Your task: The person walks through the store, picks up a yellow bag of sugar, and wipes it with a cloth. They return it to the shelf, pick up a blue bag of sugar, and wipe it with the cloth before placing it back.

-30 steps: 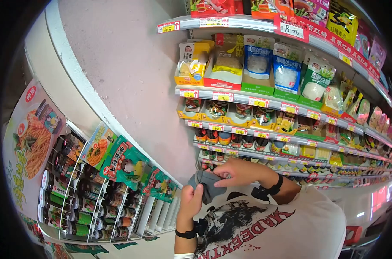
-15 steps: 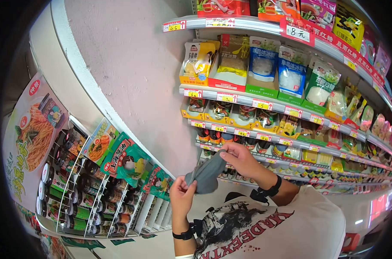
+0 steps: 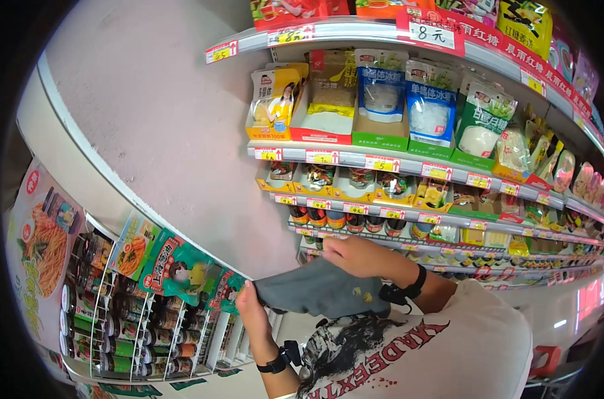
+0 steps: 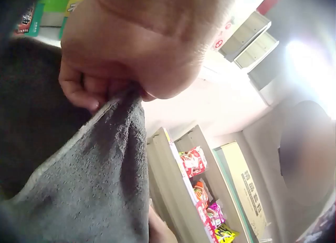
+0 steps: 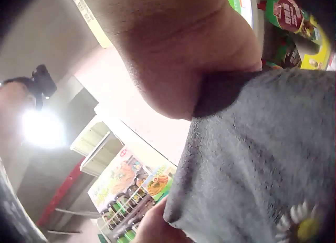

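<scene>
Two hands hold one grey cloth (image 3: 318,292) in the air before the chest, spread wide between them; the left hand (image 3: 249,302) pinches its left end with curled fingers, and the right hand (image 3: 355,256) grips its upper right edge. The hands are well apart, each clamped on the cloth. From the head camera the right fingertips are hidden behind the fabric; the right wrist view shows only the heel of the right hand (image 5: 173,48) with the cloth (image 5: 262,164) coming out from under it, so the exact hold cannot be made out; the left wrist view shows the left hand (image 4: 131,48) bunching the cloth's (image 4: 89,180) edge between thumb and fingers. One small daisy mark (image 5: 299,224) sits near the cloth's lower corner, blurred and partly cut off by the frame.

One black strap (image 3: 412,290) circles each wrist, two in all; one white printed T-shirt (image 3: 448,352) fills the lower frame, just below the cloth. At least four shelves (image 3: 355,159) of packets and jars rise beyond the right hand, the lower ones hidden behind the arm and the far ones too small to read. One wire rack (image 3: 129,332) of jars stands at the lower left, near the left hand; how far behind it cannot be told. Between rack and shelves runs a bare pink wall (image 3: 162,133); the cloth touches none of these.
</scene>
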`<action>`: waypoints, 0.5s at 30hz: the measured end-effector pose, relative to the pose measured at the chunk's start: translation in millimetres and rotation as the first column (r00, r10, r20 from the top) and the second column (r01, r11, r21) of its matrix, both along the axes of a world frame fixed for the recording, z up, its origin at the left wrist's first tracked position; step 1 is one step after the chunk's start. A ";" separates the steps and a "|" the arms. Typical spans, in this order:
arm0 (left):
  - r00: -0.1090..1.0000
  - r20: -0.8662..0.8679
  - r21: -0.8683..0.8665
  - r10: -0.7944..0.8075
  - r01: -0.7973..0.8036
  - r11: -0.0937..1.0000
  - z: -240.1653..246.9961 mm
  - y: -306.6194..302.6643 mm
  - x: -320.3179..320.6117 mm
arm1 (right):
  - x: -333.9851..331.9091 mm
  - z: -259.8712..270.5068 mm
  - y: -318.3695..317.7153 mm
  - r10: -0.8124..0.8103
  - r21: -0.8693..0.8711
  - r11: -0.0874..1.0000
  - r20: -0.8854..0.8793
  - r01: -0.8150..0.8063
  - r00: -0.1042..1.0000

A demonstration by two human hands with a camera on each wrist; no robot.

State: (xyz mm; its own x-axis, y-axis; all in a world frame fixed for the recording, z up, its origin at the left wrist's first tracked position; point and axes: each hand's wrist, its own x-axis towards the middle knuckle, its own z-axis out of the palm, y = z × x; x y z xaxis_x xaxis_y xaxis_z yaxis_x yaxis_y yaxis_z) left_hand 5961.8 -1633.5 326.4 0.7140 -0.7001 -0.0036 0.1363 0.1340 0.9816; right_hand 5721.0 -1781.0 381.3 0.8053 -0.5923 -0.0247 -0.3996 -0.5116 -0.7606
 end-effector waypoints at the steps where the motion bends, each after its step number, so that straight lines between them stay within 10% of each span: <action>1: 0.998 0.053 0.050 -0.032 0.029 0.998 2.6 -3.6 -1.8 | -8.7 5.7 -5.3 0.048 0.022 0.999 -0.065 -0.046 0.997; 4: 0.943 0.259 0.205 -0.209 0.158 0.966 6.5 -19.5 -4.0 | -31.4 18.4 -24.7 0.323 0.084 0.939 0.120 -0.333 0.939; 5: 0.882 0.352 0.265 -0.313 0.227 0.937 5.1 -29.7 -6.1 | -43.3 26.3 -29.9 0.290 0.382 0.882 0.023 -0.277 0.957; 11: 0.472 0.488 0.660 -0.734 0.351 0.664 46.2 -104.3 -46.2 | -119.3 37.3 -71.7 0.223 0.207 0.931 0.332 -0.302 0.916; 15: 0.326 0.715 0.513 -0.619 0.357 0.781 93.1 -172.3 -59.3 | -179.3 42.0 -84.8 0.092 0.244 0.947 0.421 -0.210 0.903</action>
